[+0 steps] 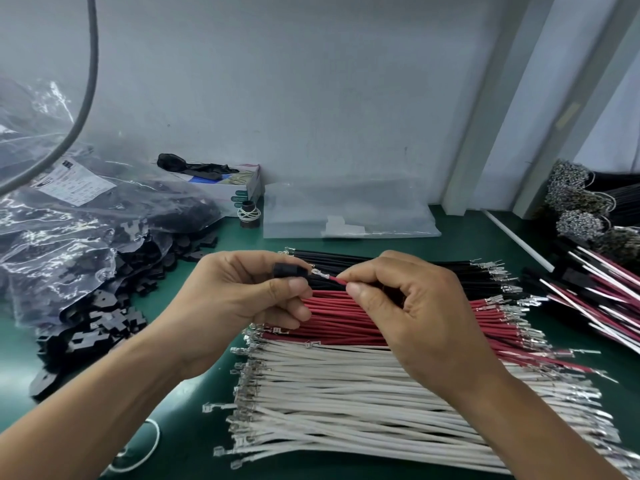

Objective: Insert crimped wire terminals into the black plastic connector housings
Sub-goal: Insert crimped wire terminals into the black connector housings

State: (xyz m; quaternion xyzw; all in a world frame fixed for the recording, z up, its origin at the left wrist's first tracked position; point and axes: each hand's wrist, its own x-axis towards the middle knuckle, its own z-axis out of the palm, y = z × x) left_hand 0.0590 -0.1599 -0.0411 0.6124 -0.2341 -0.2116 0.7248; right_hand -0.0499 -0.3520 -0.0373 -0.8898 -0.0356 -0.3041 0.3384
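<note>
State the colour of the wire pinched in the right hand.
Red: the wire pinched by the right hand, seen in the head view.

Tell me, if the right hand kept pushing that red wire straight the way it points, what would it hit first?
Most likely the black connector housing pinched in the left hand. The right hand aims the red wire leftward, and its metal terminal sits just short of the housing's opening, though exact depth is hard to judge.

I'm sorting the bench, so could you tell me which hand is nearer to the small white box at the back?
Left. The left hand is just in front of the white box; the right hand is farther off to the right.
</note>
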